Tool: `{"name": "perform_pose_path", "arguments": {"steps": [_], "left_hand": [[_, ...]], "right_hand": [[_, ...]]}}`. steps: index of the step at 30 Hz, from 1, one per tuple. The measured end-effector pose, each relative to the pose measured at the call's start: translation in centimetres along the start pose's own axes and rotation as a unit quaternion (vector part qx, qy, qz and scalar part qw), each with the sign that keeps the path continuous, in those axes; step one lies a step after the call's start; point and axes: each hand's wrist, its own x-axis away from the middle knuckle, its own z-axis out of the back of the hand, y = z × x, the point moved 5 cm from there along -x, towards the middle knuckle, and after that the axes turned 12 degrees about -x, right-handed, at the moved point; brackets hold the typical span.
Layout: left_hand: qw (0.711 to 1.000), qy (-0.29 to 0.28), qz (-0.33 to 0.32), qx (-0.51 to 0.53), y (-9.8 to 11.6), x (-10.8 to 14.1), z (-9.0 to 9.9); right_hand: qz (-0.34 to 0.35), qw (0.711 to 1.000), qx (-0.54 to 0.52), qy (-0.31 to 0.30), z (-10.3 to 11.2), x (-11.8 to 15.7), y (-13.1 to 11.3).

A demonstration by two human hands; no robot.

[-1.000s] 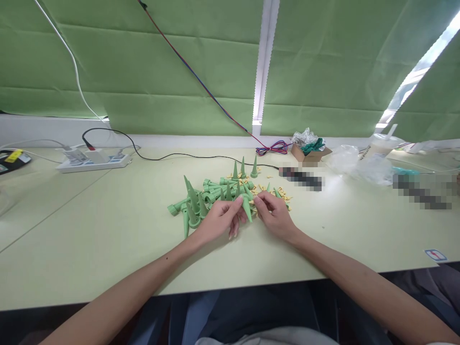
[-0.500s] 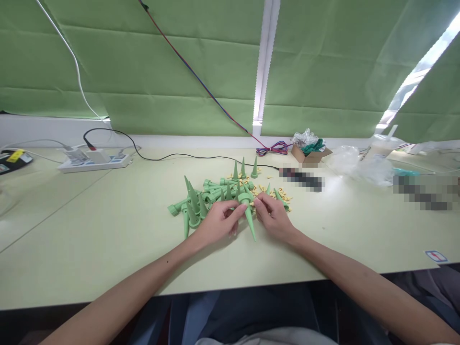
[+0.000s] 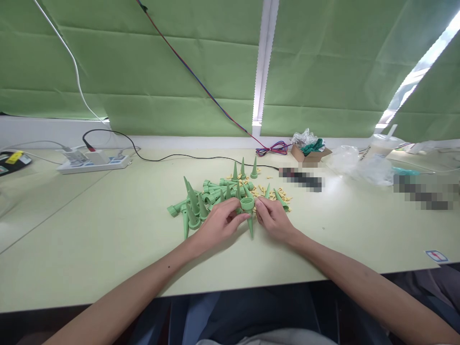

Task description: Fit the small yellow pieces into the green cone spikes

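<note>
**Greens and yellows in front of you**

The ring-topped cone (image 3: 250, 227) you hold is light green, like the cones (image 3: 194, 200) piled before you. Your small pieces (image 3: 282, 194) are yellow, your tabletop (image 3: 108, 249) pale yellow-green. You face plain green blinds (image 3: 172, 72), a red-and-blue cable (image 3: 273, 149), a brown box (image 3: 311, 158) and a white power strip (image 3: 95, 166).

Your pale surface (image 3: 108, 239) held piled green cones (image 3: 212, 196), scattered yellow pieces (image 3: 283, 195), a white power strip (image 3: 95, 166) and, farther right, a cardboard box (image 3: 311, 156).
</note>
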Motion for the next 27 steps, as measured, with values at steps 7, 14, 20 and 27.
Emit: {"name": "perform_pose_path", "arguments": {"steps": [7,14,20,27], "left_hand": [[0.999,0.023,-0.018,-0.036,-0.10,0.06,0.09],[0.998,0.041,-0.036,-0.038,0.18,-0.01,0.43],[0.996,0.049,-0.062,-0.039,0.50,0.24,0.56],[0.995,0.074,-0.046,-0.052,0.14,0.25,0.37]], "right_hand": [[-0.003,1.000,-0.011,0.003,-0.11,0.03,0.37],[-0.005,1.000,-0.017,0.002,-0.15,0.01,0.43],[-0.004,1.000,-0.026,-0.006,-0.18,-0.03,0.26],[-0.005,0.999,-0.040,0.008,-0.21,-0.02,0.09]]}}
